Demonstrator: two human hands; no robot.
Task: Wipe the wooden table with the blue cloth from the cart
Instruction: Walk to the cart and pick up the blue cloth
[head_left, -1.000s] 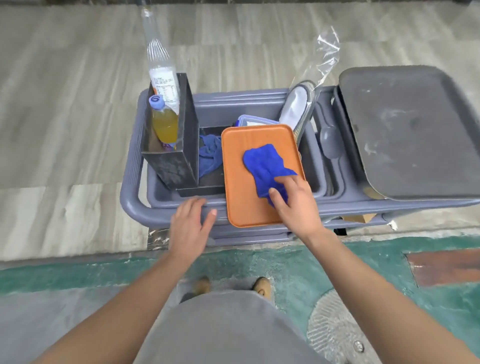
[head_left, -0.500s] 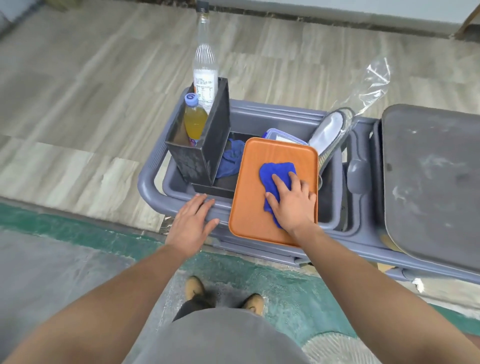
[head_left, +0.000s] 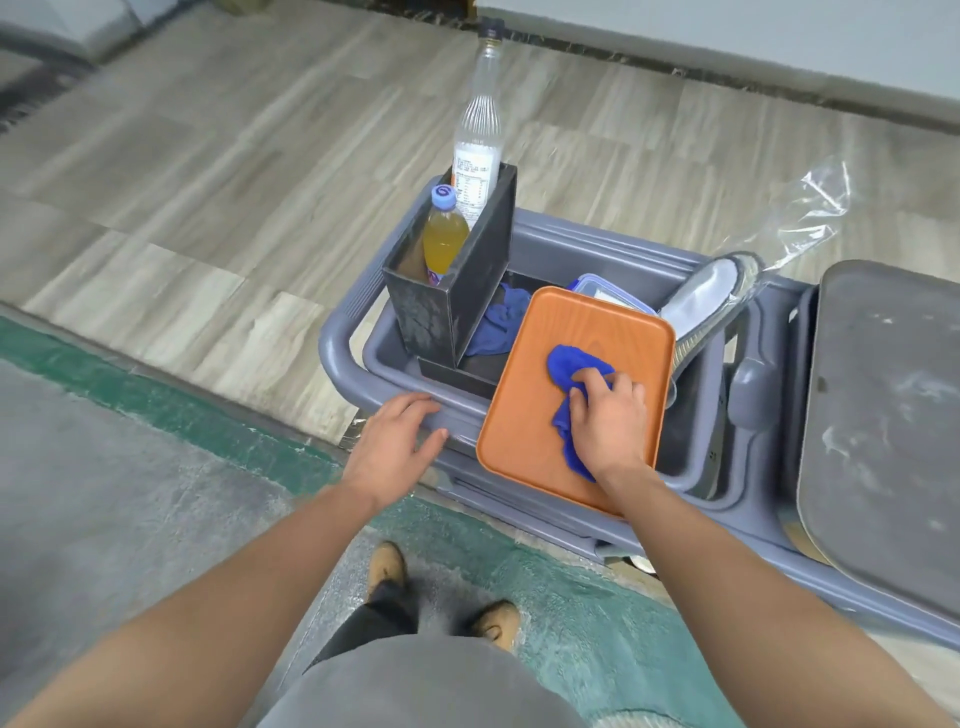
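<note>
A bright blue cloth lies bunched on an orange tray that rests across the grey cart. My right hand sits on the cloth with its fingers curled into the fabric, gripping it. My left hand rests flat on the cart's front rim, fingers apart, holding nothing. No wooden table is in view.
A black box in the cart's bin holds a clear bottle and an orange-drink bottle. A second, duller blue rag lies behind the tray. A grey tray covers the cart's right part. My feet stand on green matting.
My right hand went from lying flat on the cloth to bunching it up in its fingers. The view has shifted, so the cart now sits further right. The left hand stays on the rim.
</note>
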